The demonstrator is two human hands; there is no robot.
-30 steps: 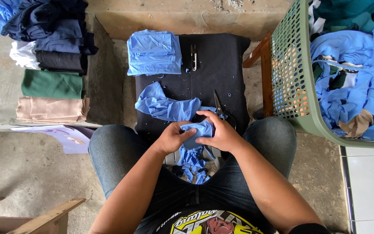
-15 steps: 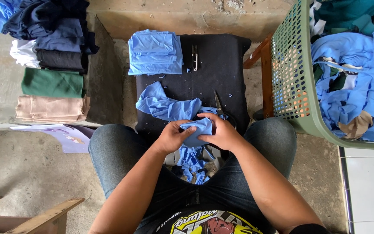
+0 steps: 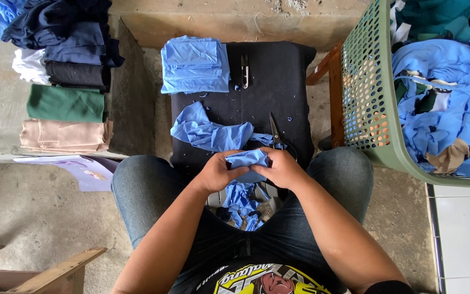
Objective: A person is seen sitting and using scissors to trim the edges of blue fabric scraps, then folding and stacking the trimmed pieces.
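Seated person viewed from above, knees apart, working over a black padded stool. The left hand and right hand meet at the centre, each closed with fingers pinching opposite ends of a small light-blue cloth piece, which is bunched between them just above the lap. At 12 o'clock from the hands, a crumpled light-blue fabric strip lies on the stool, touching the held piece. At 1 o'clock, just beside the right hand, lie dark scissors, blades pointing away from the person. At 6 o'clock, between the thighs, blue offcuts have collected. Farther along 12 o'clock, at the stool's far left corner, sits a folded stack of light-blue pieces, with small thread snips just to its right. At 2 o'clock, well apart, a green perforated basket holds tangled blue garments. At 10 o'clock, on a concrete ledge, rest folded cloths in navy, white, black, green and beige.
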